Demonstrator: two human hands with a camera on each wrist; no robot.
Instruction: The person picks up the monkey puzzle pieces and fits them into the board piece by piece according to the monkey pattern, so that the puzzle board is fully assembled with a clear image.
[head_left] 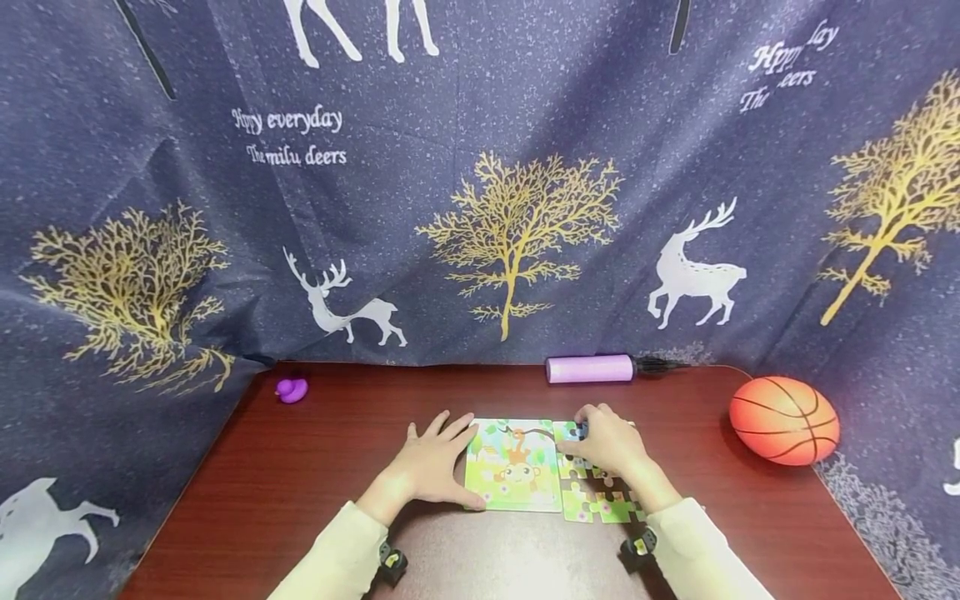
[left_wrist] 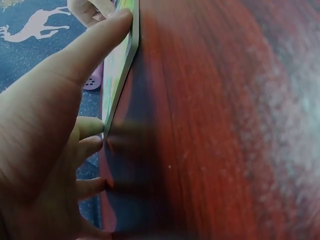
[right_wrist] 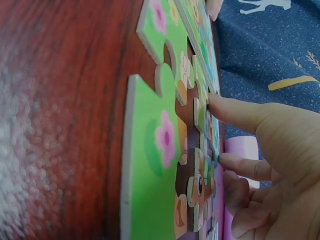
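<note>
On the reddish-brown desk, a square picture board printed with a monkey lies flat between the two hands, and a patch of partly joined puzzle pieces sits right along its right side. The left hand is spread wide, its thumb resting on the near left corner of the board and its fingertips around the far left corner. The right hand is over the far part of the pieces, thumb and forefinger apart and their tips at the pieces, the other fingers curled in; whether it pinches one of them I cannot tell. The nearest pieces are green, with pink flowers on them. Farther back, a purple pump with a black end lies near the cloth, which is dark blue with white deer and golden trees. A small purple duck stands at the far left, and an orange ball with black lines rests at the right edge
</note>
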